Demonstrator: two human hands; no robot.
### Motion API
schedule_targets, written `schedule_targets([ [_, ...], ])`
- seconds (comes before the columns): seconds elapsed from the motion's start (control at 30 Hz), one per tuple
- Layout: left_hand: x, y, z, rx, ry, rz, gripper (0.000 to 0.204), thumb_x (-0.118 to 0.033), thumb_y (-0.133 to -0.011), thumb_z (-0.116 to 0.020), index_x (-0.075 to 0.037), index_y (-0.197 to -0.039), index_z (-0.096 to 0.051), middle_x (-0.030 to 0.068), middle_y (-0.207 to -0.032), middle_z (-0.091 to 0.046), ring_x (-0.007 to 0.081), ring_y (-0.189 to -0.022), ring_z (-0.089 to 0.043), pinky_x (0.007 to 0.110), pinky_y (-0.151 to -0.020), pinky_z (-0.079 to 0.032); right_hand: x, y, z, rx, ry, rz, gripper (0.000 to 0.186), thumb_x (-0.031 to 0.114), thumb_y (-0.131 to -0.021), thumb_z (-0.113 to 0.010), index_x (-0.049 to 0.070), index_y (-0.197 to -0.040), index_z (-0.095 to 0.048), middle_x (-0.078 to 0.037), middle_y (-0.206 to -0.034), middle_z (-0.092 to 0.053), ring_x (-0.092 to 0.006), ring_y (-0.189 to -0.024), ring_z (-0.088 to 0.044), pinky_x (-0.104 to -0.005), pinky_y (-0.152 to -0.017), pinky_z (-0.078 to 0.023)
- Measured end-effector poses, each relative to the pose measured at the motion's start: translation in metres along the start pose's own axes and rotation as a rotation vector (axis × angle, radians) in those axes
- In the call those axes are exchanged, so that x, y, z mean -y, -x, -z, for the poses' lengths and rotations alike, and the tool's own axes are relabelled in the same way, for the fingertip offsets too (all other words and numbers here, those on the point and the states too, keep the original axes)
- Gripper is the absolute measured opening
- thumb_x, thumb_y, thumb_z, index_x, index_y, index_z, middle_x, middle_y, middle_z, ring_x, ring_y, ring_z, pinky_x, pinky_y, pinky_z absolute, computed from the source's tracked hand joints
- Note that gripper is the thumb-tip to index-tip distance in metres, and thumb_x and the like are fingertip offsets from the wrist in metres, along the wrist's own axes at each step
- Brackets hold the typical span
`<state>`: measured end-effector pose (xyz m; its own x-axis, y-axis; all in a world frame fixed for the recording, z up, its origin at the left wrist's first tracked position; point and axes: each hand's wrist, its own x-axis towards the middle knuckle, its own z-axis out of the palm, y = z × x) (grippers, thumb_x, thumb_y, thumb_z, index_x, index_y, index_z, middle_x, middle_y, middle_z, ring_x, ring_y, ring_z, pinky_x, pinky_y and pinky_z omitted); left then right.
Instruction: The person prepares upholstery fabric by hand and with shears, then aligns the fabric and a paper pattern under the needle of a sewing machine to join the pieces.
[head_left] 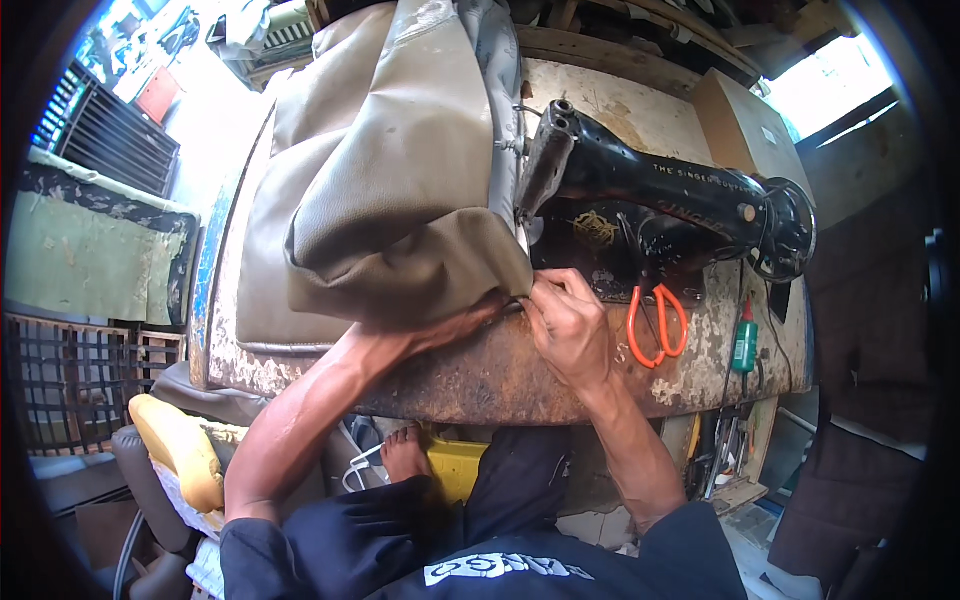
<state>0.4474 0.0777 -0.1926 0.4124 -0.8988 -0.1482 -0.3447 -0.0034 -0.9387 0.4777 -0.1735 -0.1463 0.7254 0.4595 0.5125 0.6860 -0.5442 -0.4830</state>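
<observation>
A large piece of olive-tan leather-like fabric (400, 160) lies in folds over the left of the worn table, its right edge running up to the black sewing machine (650, 180). At the fabric's near right corner, my right hand (570, 325) pinches the edge between thumb and bent fingers. My left hand (478, 318) reaches in beneath the fabric to the same corner; most of its fingers are covered by the fold. The two hands meet just in front of the machine's needle end. Orange-handled scissors (657, 325) lie right of my right hand, blades against the machine.
A small green bottle with a red cap (745, 340) and a dark cable are on the table's right (690, 385). A cardboard box (745, 125) stands behind the machine. Yellow foam (180, 450) sits at the lower left. Tools (725, 455) hang below the table's right edge.
</observation>
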Motion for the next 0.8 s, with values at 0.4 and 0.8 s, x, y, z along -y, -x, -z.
schedule_targets([
  [0.4,0.011,0.009,0.023,0.141,0.294,0.02,0.072,-0.046,-0.109,-0.035,-0.022,-0.172,-0.01,-0.0011,-0.178,-0.007,0.0155,-0.162,-0.016,0.045,-0.134,-0.018,-0.01,0.007,0.007,-0.001,-0.027,0.063,0.022,-0.007,-0.071,-0.078,0.001,-0.09,-0.069,-0.011,-0.087,-0.074,-0.0262,-0.08,-0.066,-0.0387,-0.071,-0.057],
  [0.8,0.044,0.002,0.019,0.093,-0.107,-0.163,0.078,-0.054,-0.101,-0.058,-0.015,-0.164,-0.032,0.0092,-0.166,-0.034,0.0239,-0.154,-0.035,0.047,-0.129,-0.027,-0.02,0.007,0.017,0.205,0.047,0.202,0.027,0.004,-0.077,-0.067,-0.001,-0.102,-0.075,-0.018,-0.114,-0.078,-0.0212,-0.076,-0.061,-0.0346,-0.072,-0.053],
])
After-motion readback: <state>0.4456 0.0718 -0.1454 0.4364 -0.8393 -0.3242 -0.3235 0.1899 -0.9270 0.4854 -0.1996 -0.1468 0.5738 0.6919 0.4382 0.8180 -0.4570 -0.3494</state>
